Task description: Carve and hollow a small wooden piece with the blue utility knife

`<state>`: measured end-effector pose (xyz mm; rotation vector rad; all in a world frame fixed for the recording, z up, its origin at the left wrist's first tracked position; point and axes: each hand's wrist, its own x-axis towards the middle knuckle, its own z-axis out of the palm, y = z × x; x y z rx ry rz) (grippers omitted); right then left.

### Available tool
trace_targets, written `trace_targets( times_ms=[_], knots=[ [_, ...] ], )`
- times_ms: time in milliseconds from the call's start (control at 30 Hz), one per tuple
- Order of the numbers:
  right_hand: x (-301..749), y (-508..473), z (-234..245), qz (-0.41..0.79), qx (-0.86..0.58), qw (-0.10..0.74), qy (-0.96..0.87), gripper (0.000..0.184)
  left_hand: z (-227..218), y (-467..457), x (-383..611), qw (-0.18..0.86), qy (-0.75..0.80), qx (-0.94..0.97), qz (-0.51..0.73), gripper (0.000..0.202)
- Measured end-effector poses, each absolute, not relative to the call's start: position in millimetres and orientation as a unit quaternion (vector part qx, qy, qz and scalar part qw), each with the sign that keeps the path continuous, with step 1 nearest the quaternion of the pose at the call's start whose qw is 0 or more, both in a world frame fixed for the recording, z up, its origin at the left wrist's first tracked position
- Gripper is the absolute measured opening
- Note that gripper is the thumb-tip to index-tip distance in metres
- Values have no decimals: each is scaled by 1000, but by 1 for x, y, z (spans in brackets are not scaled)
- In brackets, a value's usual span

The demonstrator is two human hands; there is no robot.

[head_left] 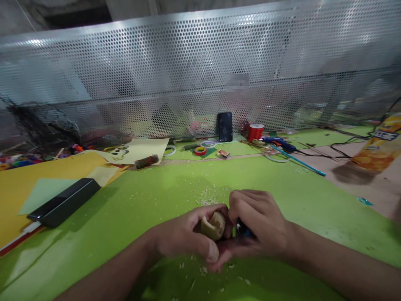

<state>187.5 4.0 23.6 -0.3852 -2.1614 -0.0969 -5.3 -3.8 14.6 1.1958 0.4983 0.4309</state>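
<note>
My left hand is closed around a small, pale tan carved wooden piece with a hollow or notch cut in its upper side. Right beside it, my right hand is wrapped round a dark-handled tool; glossy black and a bit of blue show between the fingers. Its working end is hidden, so its exact kind cannot be made out. The two hands meet at the fingers, low over the green sheet. Pale shavings are scattered on the sheet around them.
A black box-shaped device with a cable lies at left. Along the back are a phone, tape rolls, a red spool, a glue gun and a blue stick, before a perforated metal screen. A snack bag stands at right.
</note>
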Motion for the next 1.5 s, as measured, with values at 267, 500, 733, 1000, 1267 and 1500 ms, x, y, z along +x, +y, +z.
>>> trace_targets(
  times_ms=[267, 500, 733, 1000, 1267, 1500],
  knots=[
    [187, 4, 24, -31, -164, 449, -878, 44, 10, -2, -5, 774, 222, 547, 228, 37],
    [186, 5, 22, -6, -158, 453, -877, 45, 5, -2, -3, 799, 199, 511, 248, 35],
    [186, 5, 22, 2, -166, 455, -875, 50, 15, -9, 1, 805, 217, 474, 283, 35],
    [183, 12, 20, 221, -310, 493, -782, 59, 6, 1, -2, 835, 143, 400, 350, 36],
    [189, 36, 20, 421, -387, 496, -653, 41, 12, 5, 4, 816, 161, 403, 382, 27],
    [184, 41, 5, 441, -386, 463, -665, 34, 11, 8, 3, 790, 190, 413, 412, 29]
  ],
)
